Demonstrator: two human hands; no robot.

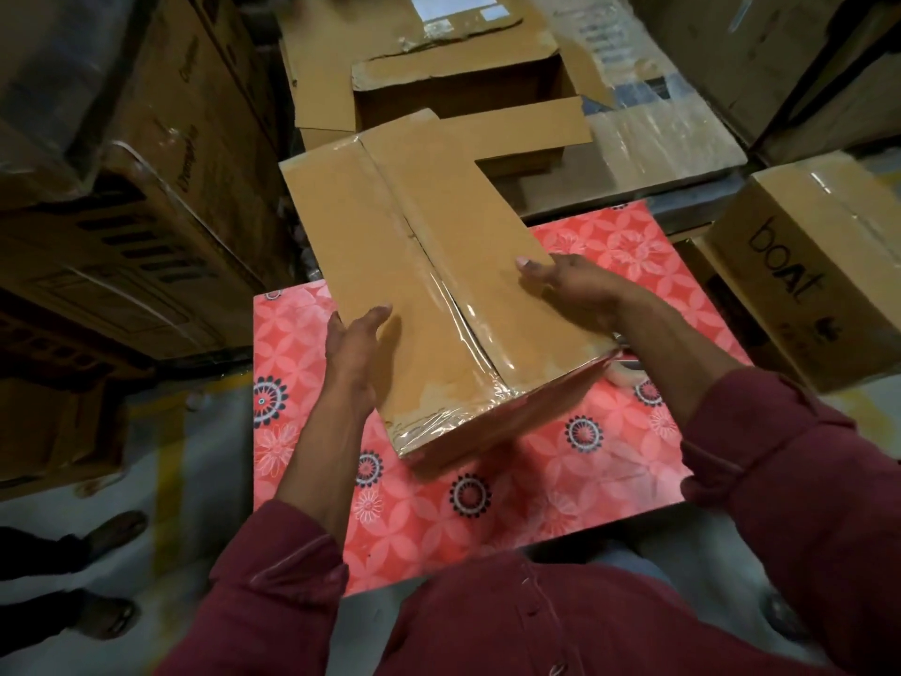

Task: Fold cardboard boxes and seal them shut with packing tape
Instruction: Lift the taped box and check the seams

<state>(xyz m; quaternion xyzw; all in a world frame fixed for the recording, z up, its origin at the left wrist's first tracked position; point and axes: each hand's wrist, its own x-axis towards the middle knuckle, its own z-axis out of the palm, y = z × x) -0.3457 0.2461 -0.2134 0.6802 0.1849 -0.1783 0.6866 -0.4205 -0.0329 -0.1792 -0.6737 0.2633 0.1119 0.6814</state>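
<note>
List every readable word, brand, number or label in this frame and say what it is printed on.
"boat": black lettering on the side of the taped carton at right.
Stacked cartons at left: printing too dark and blurred to read.
White label on the far carton: too blurred.
Held box: no text visible.

Tape roll point(629, 370), right of centre: mostly hidden behind right forearm and box point(439, 285). Right hand point(570, 285) fingers hidden past box edge.
</note>
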